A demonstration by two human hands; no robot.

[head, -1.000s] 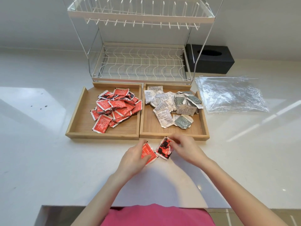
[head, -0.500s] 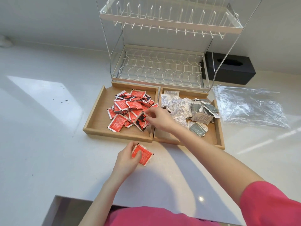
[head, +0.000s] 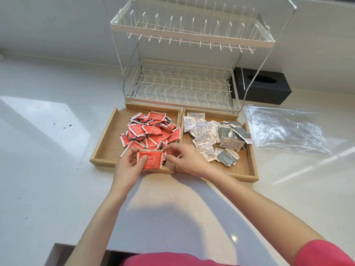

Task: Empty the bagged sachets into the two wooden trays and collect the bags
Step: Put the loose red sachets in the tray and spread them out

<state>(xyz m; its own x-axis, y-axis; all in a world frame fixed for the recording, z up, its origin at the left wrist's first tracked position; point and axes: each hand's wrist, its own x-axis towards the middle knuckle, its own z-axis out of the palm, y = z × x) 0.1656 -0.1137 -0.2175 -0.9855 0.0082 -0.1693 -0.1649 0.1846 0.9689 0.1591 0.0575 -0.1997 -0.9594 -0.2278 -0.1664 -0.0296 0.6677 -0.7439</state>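
Two wooden trays stand side by side on the white counter. The left tray (head: 104, 148) holds a heap of red sachets (head: 153, 130). The right tray (head: 252, 162) holds white and grey-green sachets (head: 213, 135). My left hand (head: 128, 167) holds one red sachet (head: 151, 160) over the left tray's front edge, thumb on its face. My right hand (head: 185, 161) is at that sachet's right edge, its curled fingertips pinching it. The empty clear plastic bags (head: 284, 131) lie flat to the right of the trays.
A white two-tier wire dish rack (head: 182, 85) stands directly behind the trays. A black tissue box (head: 265, 87) sits behind it at the right. The counter's front edge (head: 80, 246) runs close to my body.
My right hand dropped a red sachet onto the left tray's heap, then came back toward me. My left hand lifted its sachet from the counter to the tray's front edge, where both hands now meet.
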